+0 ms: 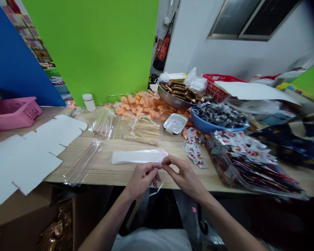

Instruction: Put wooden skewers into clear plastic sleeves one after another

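Observation:
My left hand [143,178] and my right hand [181,174] meet at the table's front edge, fingertips nearly touching. The left fingers are curled closed around what looks like a clear bag of thin wooden sticks [135,211], which hangs below the edge, partly hidden by the hand. My right thumb and finger pinch something too small to make out. A thin pale strip [157,190] shows below the hands. Just beyond them lies a flat stack of clear plastic sleeves [137,157]. Filled bags of sticks [82,164] rest to the left, with a packet of loose sticks [143,131] behind the stack.
Orange wrapped pieces [141,104] and a foil tray [175,123] are farther back. Small sachets [195,150], a blue basin [206,123] of black wrapped items and a metal bowl [170,99] stand right. White cardboard [39,150] and a pink basket [18,115] are left.

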Demonstrator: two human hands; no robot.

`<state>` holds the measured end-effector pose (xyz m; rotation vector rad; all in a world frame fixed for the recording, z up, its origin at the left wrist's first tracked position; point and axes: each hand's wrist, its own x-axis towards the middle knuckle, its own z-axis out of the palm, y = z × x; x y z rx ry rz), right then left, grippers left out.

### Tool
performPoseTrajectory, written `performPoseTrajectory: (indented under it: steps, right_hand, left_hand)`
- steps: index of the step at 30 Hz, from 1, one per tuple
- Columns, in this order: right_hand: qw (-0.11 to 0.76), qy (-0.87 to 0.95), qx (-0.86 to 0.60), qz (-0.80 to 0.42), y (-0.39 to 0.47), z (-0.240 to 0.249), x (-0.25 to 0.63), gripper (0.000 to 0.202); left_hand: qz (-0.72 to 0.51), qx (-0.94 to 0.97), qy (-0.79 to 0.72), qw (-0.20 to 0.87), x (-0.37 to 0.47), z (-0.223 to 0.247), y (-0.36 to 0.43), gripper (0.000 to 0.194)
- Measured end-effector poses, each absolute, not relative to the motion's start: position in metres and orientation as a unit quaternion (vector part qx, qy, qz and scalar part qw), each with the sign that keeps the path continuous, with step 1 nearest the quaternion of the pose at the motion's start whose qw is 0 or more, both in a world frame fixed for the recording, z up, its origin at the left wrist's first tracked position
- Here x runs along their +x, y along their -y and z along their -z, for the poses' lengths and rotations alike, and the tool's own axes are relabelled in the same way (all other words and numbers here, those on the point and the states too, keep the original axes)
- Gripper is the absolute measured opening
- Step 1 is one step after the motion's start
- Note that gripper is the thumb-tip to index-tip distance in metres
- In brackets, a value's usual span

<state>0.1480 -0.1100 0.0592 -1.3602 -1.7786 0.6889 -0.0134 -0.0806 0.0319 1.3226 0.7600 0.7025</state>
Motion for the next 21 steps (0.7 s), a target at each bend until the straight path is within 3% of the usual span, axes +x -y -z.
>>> performPoseTrajectory:
  steps: [5, 11, 16, 21]
  right_hand:
    - [0.372, 0.753, -0.523, -0.146, 0.112, -0.055, 0.147, 0.004]
    - [0.318, 0.804, -0.502, 0.023, 0.111, -0.05, 0.148, 0.015]
    - [0.291, 0.797, -0.527, 0.053, 0.113, -0.041, 0.143, 0.017]
    - [0.384, 0.687, -0.617, 0.012, 0.128, -0.025, 0.148, 0.015]
  left_hand:
    - [-0.298, 0.612, -0.327, 0.655, -0.013, -0.033, 0.084, 0.031]
    - [-0.278, 0.675, -0.33, 0.598, -0.011, -0.039, 0.088, 0.035]
    - [-0.265, 0.704, -0.341, 0.564, -0.01, -0.041, 0.09, 0.037]
    - [-0.238, 0.704, -0.337, 0.577, -0.011, -0.037, 0.096, 0.035]
